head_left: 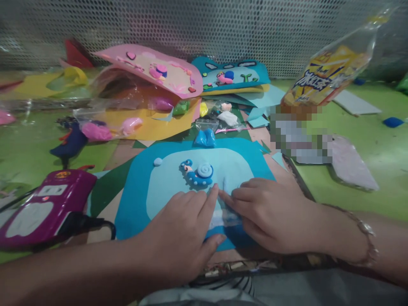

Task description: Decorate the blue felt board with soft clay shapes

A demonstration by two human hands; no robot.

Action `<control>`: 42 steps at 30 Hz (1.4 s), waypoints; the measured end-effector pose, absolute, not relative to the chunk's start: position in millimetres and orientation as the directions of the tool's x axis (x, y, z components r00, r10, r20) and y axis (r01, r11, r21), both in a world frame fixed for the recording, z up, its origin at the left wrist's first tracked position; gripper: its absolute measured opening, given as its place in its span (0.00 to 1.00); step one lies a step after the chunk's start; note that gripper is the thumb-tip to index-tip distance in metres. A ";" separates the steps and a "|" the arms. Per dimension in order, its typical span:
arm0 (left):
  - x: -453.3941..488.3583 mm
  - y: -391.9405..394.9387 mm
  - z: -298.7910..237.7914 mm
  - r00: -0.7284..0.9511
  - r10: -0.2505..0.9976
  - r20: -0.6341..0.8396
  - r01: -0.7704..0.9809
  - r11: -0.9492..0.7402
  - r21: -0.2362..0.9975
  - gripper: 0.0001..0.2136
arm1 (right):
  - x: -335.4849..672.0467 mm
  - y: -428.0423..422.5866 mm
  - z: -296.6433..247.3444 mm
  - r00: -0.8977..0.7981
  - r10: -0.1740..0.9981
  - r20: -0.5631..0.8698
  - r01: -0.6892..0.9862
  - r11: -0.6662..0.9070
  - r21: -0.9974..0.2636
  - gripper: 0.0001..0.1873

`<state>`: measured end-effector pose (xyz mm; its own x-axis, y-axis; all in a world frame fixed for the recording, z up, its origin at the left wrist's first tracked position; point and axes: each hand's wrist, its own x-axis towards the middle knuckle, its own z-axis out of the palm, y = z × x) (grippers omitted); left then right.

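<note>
— So, what do I have under the hands?

— A teal felt sheet [134, 199] with rounded corners, lying flat near the front edge of the green bench [357, 127]. On it sits a paler blue oval panel [232, 168], soft and matte. My left hand [181, 229] rests palm down on the panel's lower edge, fingers loosely spread, index finger stretched forward. My right hand [270, 212] lies beside it, fingers drawn together and pressed flat; the two index tips nearly meet. Neither hand is clamped on anything; both just press the felt.

— And above the fingers?

— A small clay snail [199, 172], smooth, with a coiled pale shell on a darker blue body, just beyond the fingertips. A little round clay dot [157, 161] sits to its left.

— Further out?

— A creased blue clay lump [205, 138] at the sheet's far edge, then clear crinkly bags holding pink clay [95, 131]. A glossy purple device [44, 204] with a black cord lies to the left. Behind stand a pink felt picture [178, 80] and a teal one [236, 76], before a perforated metal screen [204, 29]. A shiny yellow packet [331, 72] stands at right.
</note>
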<state>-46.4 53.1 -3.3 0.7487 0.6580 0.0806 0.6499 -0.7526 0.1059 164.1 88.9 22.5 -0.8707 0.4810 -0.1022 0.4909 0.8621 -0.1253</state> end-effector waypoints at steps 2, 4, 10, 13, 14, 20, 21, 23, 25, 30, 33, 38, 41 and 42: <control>-46.8 53.3 -2.7 0.766 0.636 0.089 0.627 -0.771 0.115 0.26 | 166.0 88.8 25.1 -0.858 0.512 -0.041 0.513 0.854 -0.085 0.17; -47.3 53.5 -1.9 0.783 0.618 0.063 0.609 -0.784 0.122 0.26 | 168.6 89.5 28.2 -0.843 0.538 0.018 0.536 0.842 -0.059 0.19; -47.3 54.3 -0.7 0.781 0.623 -0.044 0.623 -0.774 0.112 0.26 | 180.1 114.4 35.9 -0.744 0.639 0.197 0.639 0.766 -0.070 0.19; -47.3 54.3 -2.1 0.785 0.619 -0.027 0.618 -0.778 0.116 0.26 | 188.3 143.4 30.3 -0.642 0.705 0.301 0.719 0.690 -0.081 0.20; -47.3 54.3 -2.7 0.784 0.621 -0.020 0.618 -0.777 0.119 0.26 | 191.3 153.9 26.9 -0.609 0.722 0.329 0.743 0.664 -0.082 0.21; -46.4 56.0 -3.7 0.748 0.663 0.010 0.657 -0.743 0.130 0.26 | 202.6 183.5 18.0 -0.582 0.730 0.358 0.744 0.656 -0.128 0.18; -45.9 56.4 -3.2 0.747 0.665 0.006 0.660 -0.741 0.124 0.26 | 202.1 179.5 20.5 -0.649 0.694 0.312 0.691 0.709 -0.139 0.17; -44.5 57.2 -1.5 0.747 0.665 -0.004 0.661 -0.743 0.102 0.26 | 199.4 167.4 26.5 -0.791 0.582 0.189 0.562 0.813 -0.153 0.16; -42.8 57.9 0.4 0.748 0.664 -0.010 0.663 -0.746 0.071 0.26 | 196.5 157.2 29.9 -0.847 0.514 0.133 0.497 0.856 -0.142 0.16; -40.8 59.4 1.2 0.749 0.662 -0.020 0.662 -0.747 0.061 0.26 | 199.9 175.2 17.8 -0.651 0.693 0.310 0.711 0.700 -0.074 0.16; -42.4 59.2 -2.8 0.747 0.664 0.027 0.660 -0.746 0.088 0.26 | 204.1 199.7 6.3 -0.550 0.784 0.286 0.795 0.597 -0.106 0.12; -46.1 57.4 -8.7 0.751 0.656 0.081 0.646 -0.754 0.117 0.25 | 200.1 213.5 -4.0 -0.493 0.837 0.237 0.838 0.530 -0.128 0.13; -46.9 57.1 -8.6 0.749 0.657 0.081 0.646 -0.753 0.128 0.25 | 199.3 213.9 -4.6 -0.437 0.866 0.241 0.878 0.469 -0.093 0.13; -46.9 57.1 -8.0 0.749 0.658 0.076 0.646 -0.751 0.134 0.25 | 200.2 214.3 -3.6 -0.442 0.867 0.230 0.878 0.470 -0.083 0.12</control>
